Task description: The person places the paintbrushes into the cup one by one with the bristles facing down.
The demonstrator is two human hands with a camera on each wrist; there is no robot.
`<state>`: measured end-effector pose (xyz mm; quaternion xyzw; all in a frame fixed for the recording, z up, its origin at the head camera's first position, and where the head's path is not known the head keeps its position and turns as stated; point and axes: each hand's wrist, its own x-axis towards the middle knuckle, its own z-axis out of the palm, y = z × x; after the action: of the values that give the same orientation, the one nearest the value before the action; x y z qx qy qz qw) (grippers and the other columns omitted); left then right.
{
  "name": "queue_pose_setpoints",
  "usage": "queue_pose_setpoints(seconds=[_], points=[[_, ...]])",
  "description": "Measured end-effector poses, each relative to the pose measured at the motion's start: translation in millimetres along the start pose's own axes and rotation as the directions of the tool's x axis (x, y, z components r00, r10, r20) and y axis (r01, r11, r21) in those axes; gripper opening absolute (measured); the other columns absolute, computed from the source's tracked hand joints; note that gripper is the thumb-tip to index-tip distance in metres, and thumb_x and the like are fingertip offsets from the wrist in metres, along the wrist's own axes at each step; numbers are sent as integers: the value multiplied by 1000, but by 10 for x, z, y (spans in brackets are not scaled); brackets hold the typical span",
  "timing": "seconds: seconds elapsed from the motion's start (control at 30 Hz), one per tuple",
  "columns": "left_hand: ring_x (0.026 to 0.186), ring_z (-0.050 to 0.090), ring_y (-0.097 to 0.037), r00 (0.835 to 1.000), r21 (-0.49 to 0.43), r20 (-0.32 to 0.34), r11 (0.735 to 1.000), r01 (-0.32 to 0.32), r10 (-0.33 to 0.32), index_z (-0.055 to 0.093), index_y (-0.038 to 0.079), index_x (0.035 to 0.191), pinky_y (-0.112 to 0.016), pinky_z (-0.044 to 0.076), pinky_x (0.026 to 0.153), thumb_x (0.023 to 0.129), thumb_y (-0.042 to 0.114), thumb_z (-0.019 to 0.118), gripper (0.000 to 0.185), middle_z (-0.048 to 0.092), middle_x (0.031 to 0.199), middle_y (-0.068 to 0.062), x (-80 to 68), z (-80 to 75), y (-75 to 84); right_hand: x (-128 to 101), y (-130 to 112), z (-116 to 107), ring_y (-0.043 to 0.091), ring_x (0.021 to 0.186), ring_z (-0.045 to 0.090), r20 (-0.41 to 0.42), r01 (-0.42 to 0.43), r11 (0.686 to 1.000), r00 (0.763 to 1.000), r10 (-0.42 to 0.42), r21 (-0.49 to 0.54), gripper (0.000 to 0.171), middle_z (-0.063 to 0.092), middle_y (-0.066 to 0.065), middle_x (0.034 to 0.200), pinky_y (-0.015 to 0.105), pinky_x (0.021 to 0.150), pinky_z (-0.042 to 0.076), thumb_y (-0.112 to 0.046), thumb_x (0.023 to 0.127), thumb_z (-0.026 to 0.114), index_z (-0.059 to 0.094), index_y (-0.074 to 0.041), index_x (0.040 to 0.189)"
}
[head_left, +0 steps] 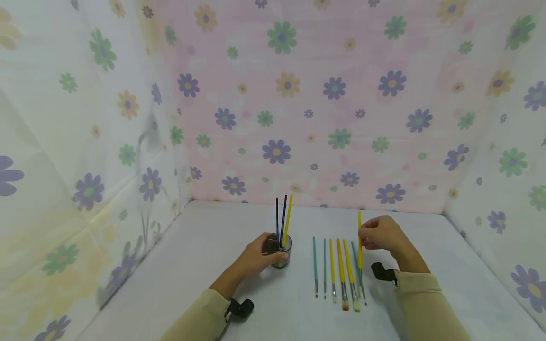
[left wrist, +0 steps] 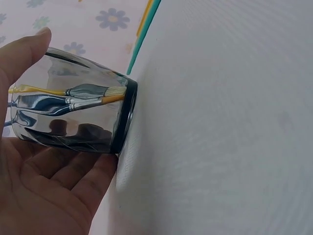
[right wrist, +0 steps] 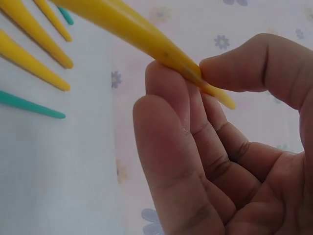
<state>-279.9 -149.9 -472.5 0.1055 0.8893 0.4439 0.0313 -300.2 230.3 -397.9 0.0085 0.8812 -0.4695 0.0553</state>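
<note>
At lower centre of the head view, on the table [head_left: 204, 265], the left hand [head_left: 256, 258] wraps the cup [head_left: 281, 251], which stands holding three brushes. To its right lies a row of brushes [head_left: 337, 270]. The right hand [head_left: 381, 234] pinches a yellow brush [head_left: 360, 246] by its tip, apparently lifting it; carrying it to the cup seems next.
</note>
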Motion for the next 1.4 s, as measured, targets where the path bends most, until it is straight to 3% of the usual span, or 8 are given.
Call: queue_pose_setpoints(seconds=[0.3, 0.63, 0.97, 1.4], points=[[125, 61, -25, 999, -28, 24, 999, -21, 22, 54, 22, 143, -53, 52, 102, 85, 65, 75, 75, 67, 133, -2, 2, 71, -24, -71, -68, -36, 29, 88, 75, -14, 45, 998, 999, -45, 36, 41, 73, 16, 102, 36, 76, 65, -22, 97, 66, 62, 8, 125], [129, 61, -25, 998, -74, 54, 997, -35, 39, 50, 20, 148, -56, 48, 109, 87, 62, 76, 78, 66, 137, -4, -5, 78, -27, -78, -136, -26, 20, 82, 75, -59, 114, 990, 992, -109, 88, 39, 74, 16, 103, 32, 76, 64, -21, 96, 66, 61, 7, 124], [133, 60, -27, 996, -82, 72, 995, -50, 56, 51, 23, 146, -57, 46, 112, 90, 54, 76, 69, 64, 141, -4, 6, 77, 9, -164, -244, -19, 23, 88, 76, -123, 196, 972, 976, -181, 127, 34, 75, 16, 106, 31, 77, 64, -22, 97, 70, 65, 4, 119], [128, 62, -26, 997, -57, 56, 997, -48, 51, 51, 20, 147, -57, 49, 108, 88, 58, 77, 75, 66, 136, -4, -25, 30, -1, -226, -404, 100, 19, 89, 76, -190, 296, 940, 946, -263, 170, 31, 71, 21, 110, 27, 77, 63, -20, 99, 71, 65, 3, 118]])
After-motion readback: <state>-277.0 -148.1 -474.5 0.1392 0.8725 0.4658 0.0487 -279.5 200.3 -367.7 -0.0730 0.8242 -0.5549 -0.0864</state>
